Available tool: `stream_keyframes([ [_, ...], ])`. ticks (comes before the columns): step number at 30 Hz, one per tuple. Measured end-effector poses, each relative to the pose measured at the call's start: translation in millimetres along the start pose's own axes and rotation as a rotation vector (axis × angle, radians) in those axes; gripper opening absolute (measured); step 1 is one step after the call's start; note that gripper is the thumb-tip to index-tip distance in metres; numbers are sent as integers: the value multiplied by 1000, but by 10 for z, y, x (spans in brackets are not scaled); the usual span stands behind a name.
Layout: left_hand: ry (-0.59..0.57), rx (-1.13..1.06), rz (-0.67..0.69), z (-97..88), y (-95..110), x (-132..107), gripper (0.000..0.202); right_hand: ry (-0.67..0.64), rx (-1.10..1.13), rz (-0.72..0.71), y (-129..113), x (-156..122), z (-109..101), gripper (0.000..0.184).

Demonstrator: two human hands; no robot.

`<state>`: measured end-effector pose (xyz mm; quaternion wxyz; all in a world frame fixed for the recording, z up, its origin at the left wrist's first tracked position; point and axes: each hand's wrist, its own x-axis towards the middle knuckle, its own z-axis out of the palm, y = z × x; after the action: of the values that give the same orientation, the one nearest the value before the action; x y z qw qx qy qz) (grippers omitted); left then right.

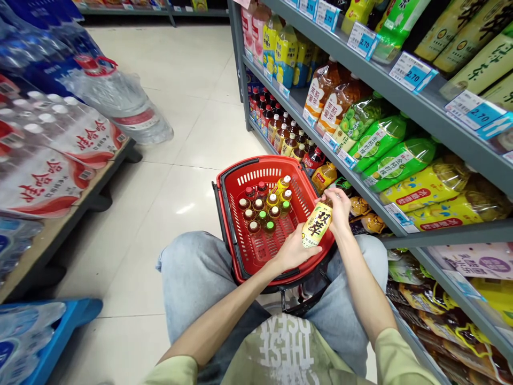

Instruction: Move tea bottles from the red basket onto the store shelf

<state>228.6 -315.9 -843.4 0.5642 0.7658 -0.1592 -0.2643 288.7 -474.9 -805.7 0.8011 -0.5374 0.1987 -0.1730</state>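
Between both hands is a tea bottle (317, 223) with a pale yellow-green label, tilted over the right side of a red shopping basket (262, 163). My left hand (298, 250) is closed round the bottle's lower end. At the neck and cap end, my right hand (339, 207) has its fingers wrapped over the top, so the cap is hidden. Several drink bottles (262, 215) with red, white and green caps stand upright in the basket's far part. The basket's near floor shows its bare red grid.
Shelves (348, 152) of bottled drinks with blue price tags run along the right. At left, shrink-wrapped water packs (60, 155) lie on a low pallet, with a large water jug (128, 107) beyond. A blue pallet (76, 326) is at lower left. Pale tiles (180, 144) cover the floor.
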Motion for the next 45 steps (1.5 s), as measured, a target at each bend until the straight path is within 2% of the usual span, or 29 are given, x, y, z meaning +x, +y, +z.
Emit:
stream_keyframes([
  [6,4,-54,10,10,-58,3,69,-8,-8,2,-6,-5,3,29],
  [18,48,60,16,24,-13,0,67,-2,12,1,22,3,0,26],
  [22,38,80,-4,6,12,-19,66,5,6,5,13,4,0,28],
  [28,1,-7,-70,-14,11,-23,65,-13,-2,24,-19,-7,-4,23],
  [33,-33,-268,-70,32,-66,-12,57,-177,-42,104,-63,48,-65,22],
  [39,-276,-825,-123,61,-24,-79,62,-358,30,152,-122,41,-95,24],
  [42,-310,-919,-139,63,6,-105,65,-451,58,134,-135,0,-74,25],
  [45,-295,-938,-160,67,14,-106,65,-449,37,79,-111,-24,-49,20],
])
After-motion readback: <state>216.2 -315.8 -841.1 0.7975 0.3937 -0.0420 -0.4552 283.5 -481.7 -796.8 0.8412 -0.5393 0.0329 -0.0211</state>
